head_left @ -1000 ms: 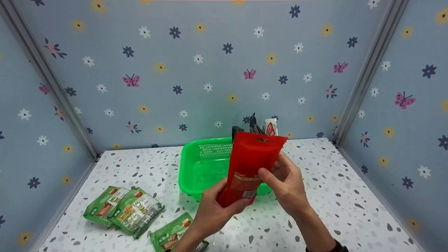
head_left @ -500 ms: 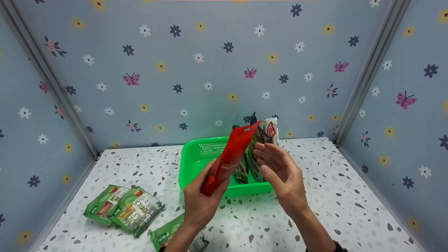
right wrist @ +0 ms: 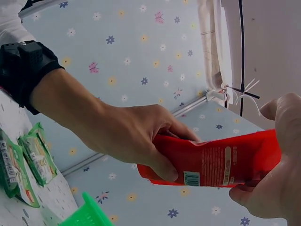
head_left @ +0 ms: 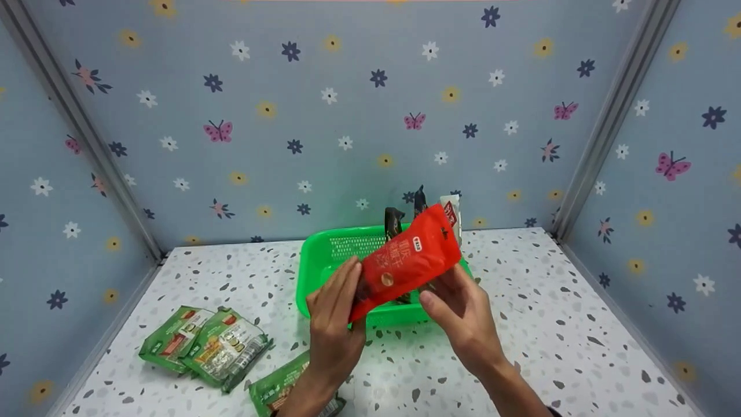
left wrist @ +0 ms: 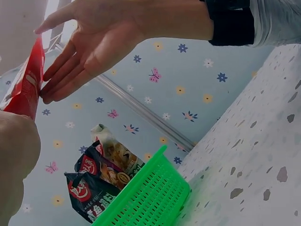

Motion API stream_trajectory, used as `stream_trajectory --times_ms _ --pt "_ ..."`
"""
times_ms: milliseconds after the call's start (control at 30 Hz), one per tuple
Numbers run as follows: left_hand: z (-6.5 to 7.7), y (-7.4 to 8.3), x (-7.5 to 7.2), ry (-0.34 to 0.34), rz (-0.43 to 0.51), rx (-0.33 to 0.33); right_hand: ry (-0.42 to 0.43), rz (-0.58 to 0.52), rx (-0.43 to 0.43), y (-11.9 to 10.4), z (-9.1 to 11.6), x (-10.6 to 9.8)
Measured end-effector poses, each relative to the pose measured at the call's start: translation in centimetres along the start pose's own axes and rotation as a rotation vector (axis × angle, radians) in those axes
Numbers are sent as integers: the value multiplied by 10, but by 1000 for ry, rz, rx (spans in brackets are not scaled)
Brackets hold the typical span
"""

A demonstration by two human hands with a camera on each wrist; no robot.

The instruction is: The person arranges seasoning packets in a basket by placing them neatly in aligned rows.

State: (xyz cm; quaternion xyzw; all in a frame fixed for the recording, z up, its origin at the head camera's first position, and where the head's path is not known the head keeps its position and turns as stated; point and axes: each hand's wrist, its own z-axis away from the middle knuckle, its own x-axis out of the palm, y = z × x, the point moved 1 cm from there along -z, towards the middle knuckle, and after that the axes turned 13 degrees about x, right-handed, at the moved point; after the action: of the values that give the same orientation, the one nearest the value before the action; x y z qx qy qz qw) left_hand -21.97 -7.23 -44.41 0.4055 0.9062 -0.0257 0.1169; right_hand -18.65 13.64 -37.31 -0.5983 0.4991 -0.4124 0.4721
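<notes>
A red snack pouch is held slanted above the green basket, its printed front showing in the head view. My left hand grips its lower end, fingers over the front; the right wrist view shows the thumb on the back beside a barcode. My right hand is at the pouch's upper end. Its fingers are fairly straight and touch the pouch at the fingertips, with the thumb apart, as the left wrist view shows. Behind the red pouch, dark snack packs and a pale pack stand upright in the basket.
Two green snack packs overlap on the speckled table at the left. Another green pack lies nearer, partly covered by my left forearm. Flower-patterned panels enclose the table at the back and sides.
The red pouch has turned from its back face, through edge-on, to its front, tilting to the right. My right hand let go of it, moved off, and now touches its upper end again.
</notes>
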Motion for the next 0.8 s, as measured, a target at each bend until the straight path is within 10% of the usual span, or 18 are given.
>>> stream_trajectory --times_ms 400,800 --pt "2 12 3 -29 -233 281 99 -270 207 1 -3 4" --pt "0 8 2 -21 -255 353 218 -123 170 4 -6 0"
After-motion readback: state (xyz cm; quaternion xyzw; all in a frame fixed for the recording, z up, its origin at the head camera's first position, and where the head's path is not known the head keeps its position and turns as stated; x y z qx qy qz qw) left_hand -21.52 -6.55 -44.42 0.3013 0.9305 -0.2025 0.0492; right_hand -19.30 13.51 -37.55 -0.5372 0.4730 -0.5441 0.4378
